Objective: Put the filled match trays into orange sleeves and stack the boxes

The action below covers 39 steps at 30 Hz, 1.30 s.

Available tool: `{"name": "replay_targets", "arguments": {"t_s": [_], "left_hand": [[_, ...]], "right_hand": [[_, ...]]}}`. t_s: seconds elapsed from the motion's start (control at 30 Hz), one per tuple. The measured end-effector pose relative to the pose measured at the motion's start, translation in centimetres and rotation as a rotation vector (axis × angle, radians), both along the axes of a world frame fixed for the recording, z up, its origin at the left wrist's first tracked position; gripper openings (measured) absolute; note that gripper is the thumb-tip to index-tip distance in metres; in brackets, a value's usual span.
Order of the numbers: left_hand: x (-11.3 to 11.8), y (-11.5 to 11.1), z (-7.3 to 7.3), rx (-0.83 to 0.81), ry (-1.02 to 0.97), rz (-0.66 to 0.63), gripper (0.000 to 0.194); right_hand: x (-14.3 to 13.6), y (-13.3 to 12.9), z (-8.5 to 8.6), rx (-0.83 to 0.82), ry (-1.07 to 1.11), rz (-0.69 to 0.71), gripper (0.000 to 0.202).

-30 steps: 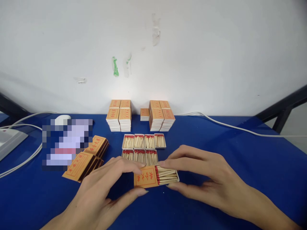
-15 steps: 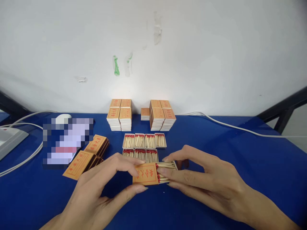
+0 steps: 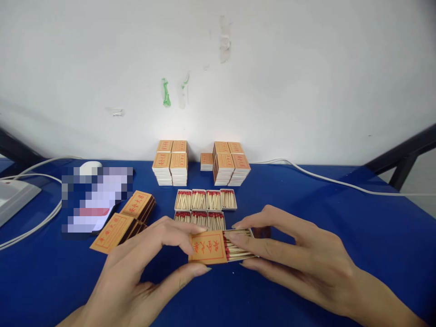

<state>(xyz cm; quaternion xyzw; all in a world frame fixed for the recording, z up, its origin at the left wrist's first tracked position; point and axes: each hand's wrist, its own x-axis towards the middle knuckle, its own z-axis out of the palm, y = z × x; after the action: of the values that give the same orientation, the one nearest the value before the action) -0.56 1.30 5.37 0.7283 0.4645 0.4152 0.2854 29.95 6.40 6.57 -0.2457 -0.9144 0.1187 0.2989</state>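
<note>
My left hand [image 3: 150,268] grips an orange matchbox sleeve [image 3: 209,247] with red lettering, thumb on the near edge and fingers on the far edge. From the sleeve's right end sticks out a white tray full of red-tipped matches [image 3: 238,247], partly inside it. My right hand [image 3: 299,254] pinches this tray, thumb at the near side, one finger lying over the matches and another at the far side. Just beyond, two rows of open match trays [image 3: 206,200] lie side by side; the nearer row is partly covered by my fingers and the box.
Stacked closed matchboxes [image 3: 170,161] stand against the wall at left, with another stack [image 3: 231,163] to the right. Orange sleeves [image 3: 116,231] are piled left of my hand, near a blurred phone [image 3: 102,195] and a white mouse [image 3: 90,168]. A white cable [image 3: 323,184] runs along the right.
My right fingers have shifted slightly to the right, and a little more of the matches shows beside the sleeve. My left hand keeps its hold, almost unmoved.
</note>
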Motion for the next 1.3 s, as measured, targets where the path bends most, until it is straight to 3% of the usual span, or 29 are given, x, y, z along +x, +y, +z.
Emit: {"name": "replay_targets", "arguments": {"t_s": [0.63, 1.03, 1.3], "left_hand": [[-0.1, 0.0, -0.1, 0.07, 0.067, -0.058, 0.025], [0.1, 0.1, 0.3, 0.128, 0.068, -0.06, 0.018], [-0.2, 0.1, 0.2, 0.044, 0.055, -0.171, 0.027]], "right_hand": [[-0.1, -0.4, -0.4, 0.035, 0.011, 0.03, 0.04], [-0.3, -1.0, -1.2, 0.114, 0.016, -0.068, 0.047], [-1.5, -1.4, -0.8, -0.018, 0.121, -0.012, 0.044]]}}
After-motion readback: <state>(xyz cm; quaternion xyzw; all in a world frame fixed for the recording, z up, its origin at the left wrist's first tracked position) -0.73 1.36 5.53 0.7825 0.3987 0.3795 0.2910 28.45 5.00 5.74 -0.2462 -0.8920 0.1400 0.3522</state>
